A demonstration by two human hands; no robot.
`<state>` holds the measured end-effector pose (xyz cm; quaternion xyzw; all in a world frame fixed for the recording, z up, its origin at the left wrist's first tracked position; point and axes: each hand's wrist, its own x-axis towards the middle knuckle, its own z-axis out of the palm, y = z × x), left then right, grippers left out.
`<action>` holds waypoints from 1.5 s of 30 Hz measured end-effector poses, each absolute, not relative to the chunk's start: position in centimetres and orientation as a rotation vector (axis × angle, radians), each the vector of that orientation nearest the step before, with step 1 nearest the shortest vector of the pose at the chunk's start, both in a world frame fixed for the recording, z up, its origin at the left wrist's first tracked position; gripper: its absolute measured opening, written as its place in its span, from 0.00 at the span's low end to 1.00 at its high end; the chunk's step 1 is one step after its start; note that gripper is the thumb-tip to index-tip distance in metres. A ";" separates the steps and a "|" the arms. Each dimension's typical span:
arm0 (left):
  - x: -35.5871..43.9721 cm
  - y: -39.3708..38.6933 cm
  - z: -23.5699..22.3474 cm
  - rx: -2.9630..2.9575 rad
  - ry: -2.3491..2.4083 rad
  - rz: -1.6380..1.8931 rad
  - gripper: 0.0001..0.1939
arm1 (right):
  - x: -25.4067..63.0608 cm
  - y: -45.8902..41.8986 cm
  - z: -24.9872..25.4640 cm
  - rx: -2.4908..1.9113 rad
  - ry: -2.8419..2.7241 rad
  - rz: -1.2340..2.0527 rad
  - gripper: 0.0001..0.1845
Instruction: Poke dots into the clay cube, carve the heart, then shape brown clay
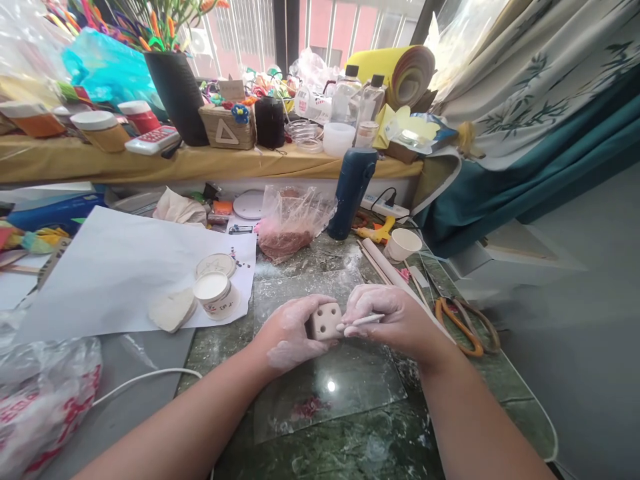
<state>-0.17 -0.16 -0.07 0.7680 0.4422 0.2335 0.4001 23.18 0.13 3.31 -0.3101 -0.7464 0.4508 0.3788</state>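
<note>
My left hand (295, 327), dusted with white powder, is closed around a pale clay die (327, 321). Several round pits show on the die's upward face. Pinched in my right hand (380, 312) is a thin white modelling tool (367, 320), its tip at the right edge of the die. White powder coats these fingers too. Both hands are above a clear sheet (330, 400) lying on the dark green marbled table. To the left, an open white tub (215, 293) and a flat pale clay piece (173, 310) rest on white paper (135, 267).
Behind my hands are a bag of reddish-brown material (287, 233) and a dark blue flask (353, 193). On the right lie a paper cup (403, 245), thin sticks, a yellow glue gun (377, 231) and orange-handled scissors (463, 327). A plastic bag (45, 400) is at left.
</note>
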 end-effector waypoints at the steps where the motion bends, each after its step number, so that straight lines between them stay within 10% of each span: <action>1: -0.2 -0.2 0.0 1.942 1.128 0.584 0.31 | 23.1 0.1 3.3 -0.793 -1.901 1.151 0.03; 22: -0.1 -0.2 -0.2 1.948 1.125 0.573 0.32 | 22.2 -1.0 2.9 -0.904 -1.684 0.968 0.16; 45: -0.2 -0.2 0.1 1.918 1.105 0.574 0.29 | 21.4 -0.7 3.4 -0.926 -1.905 0.927 0.05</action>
